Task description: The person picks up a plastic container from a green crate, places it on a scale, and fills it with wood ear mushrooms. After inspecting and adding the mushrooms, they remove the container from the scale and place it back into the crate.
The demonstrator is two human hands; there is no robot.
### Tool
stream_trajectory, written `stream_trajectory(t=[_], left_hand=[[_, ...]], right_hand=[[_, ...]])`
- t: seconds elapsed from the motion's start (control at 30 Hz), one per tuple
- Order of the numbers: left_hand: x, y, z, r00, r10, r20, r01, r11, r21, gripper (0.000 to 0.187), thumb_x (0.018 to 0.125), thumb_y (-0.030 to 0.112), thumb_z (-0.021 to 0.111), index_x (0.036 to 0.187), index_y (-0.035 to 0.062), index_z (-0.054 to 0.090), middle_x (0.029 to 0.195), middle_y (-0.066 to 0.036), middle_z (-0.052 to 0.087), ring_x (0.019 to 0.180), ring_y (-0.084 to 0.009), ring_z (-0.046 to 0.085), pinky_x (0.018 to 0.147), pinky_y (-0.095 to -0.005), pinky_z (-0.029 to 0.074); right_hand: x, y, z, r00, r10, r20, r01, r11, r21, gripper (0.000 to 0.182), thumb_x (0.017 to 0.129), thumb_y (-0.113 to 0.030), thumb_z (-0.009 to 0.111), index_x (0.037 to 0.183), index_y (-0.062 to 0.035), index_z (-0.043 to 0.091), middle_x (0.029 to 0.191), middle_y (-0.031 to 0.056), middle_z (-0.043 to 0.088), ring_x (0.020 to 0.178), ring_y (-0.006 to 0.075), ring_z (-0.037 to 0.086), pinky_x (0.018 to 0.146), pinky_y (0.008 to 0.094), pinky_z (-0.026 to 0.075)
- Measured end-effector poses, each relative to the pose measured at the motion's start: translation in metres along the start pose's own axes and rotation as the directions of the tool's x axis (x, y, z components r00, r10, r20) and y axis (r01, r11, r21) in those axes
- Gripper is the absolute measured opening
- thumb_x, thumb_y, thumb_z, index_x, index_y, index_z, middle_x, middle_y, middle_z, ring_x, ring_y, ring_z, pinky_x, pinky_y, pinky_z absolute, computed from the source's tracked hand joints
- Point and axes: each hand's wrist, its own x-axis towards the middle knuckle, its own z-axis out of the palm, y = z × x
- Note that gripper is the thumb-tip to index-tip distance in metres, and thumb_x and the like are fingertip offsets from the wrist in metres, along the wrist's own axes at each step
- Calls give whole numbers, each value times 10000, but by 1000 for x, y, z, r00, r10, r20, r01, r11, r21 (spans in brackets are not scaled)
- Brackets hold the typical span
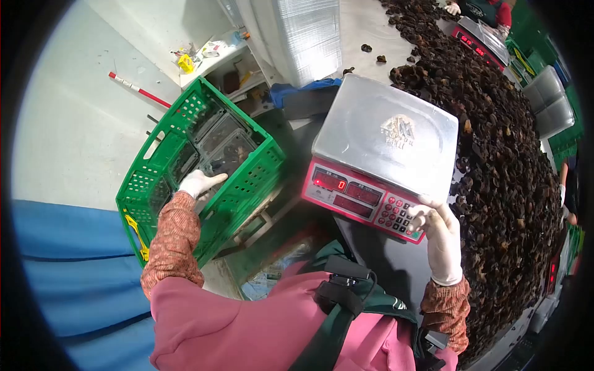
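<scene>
My left hand (199, 183), in a white glove, reaches into a green plastic crate (154, 170) on the floor and rests on a clear lidded container (226, 154) of dark dried pieces; whether it grips it is unclear. Several more clear containers lie in the crate. My right hand (438, 234), also gloved, rests at the front right corner of a red electronic scale (362, 198), fingers by its keypad. The scale's steel pan (383, 133) is bare and its display glows red.
A large heap of dark dried fungus (501, 142) covers the table to the right of the scale. A stack of clear trays (309, 34) stands behind the scale. Another person's gloved hand (453, 8) and a second scale (476, 40) are at the far end. Blue fabric (74, 260) lies lower left.
</scene>
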Motion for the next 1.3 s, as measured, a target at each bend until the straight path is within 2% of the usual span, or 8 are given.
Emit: stream_trajectory(t=[0.23,0.37,0.63,0.77,0.83,1.0,1.2,1.3], left_hand=[[73,-19,27,771,332,-543,-438,896,-73,925,751,547,816,1319,-122,523,1163,-300,649,1075,-388,662,948,-415,526],[77,-38,53,983,-40,-178,-132,521,-844,538,782,504,840,887,13,647,739,-108,657,560,-168,633,459,-305,500],[97,-55,48,972,218,85,30,242,-970,359,877,363,797,916,41,642,768,-85,702,578,-183,664,558,-333,575],[78,-9,39,996,-80,-28,53,841,-538,641,819,491,808,1095,-66,648,987,-197,720,831,-250,721,785,-390,593],[88,-15,29,812,151,-564,-209,977,-39,804,746,527,838,1182,-112,618,1094,-264,693,993,-349,696,930,-433,547],[70,18,11,545,792,-274,-722,610,327,1115,736,555,798,1564,24,274,1621,-283,198,1519,-402,178,1221,-468,224],[99,28,46,843,533,-74,-482,809,337,1134,803,460,744,1614,126,25,1657,-266,34,1497,-481,182,1189,-540,277],[-21,100,-61,855,449,259,-519,730,445,901,796,348,792,1508,-23,383,1491,-324,432,1379,-398,470,1176,-417,339]], right_hand=[[-20,19,-32,986,-15,-164,28,997,78,252,1054,-126,457,1205,13,603,996,116,706,767,135,616,743,282,515],[-33,26,-45,981,-22,-193,45,993,111,254,1055,-138,460,1205,9,603,988,110,706,766,130,606,736,275,506],[-35,39,-53,980,-13,-199,38,991,126,266,1052,-152,466,1210,7,609,986,110,708,770,125,601,735,272,498],[-33,34,-45,983,-31,-181,52,992,114,277,1052,-153,464,1226,14,600,1002,114,707,771,132,603,739,273,499],[-35,33,-45,979,-61,-193,84,990,117,277,1053,-151,461,1228,17,595,1007,116,706,771,133,605,743,275,501],[-44,47,-59,965,-29,-261,68,987,145,277,1048,-217,506,1202,-11,607,970,79,681,786,128,589,729,277,486],[-65,60,-72,931,-47,-361,112,981,161,271,1050,-184,488,1217,-3,601,976,87,701,748,120,613,724,269,487],[-75,63,-79,914,-1,-407,66,987,147,271,1048,-196,491,1207,-4,599,976,89,702,735,137,623,710,269,489]])
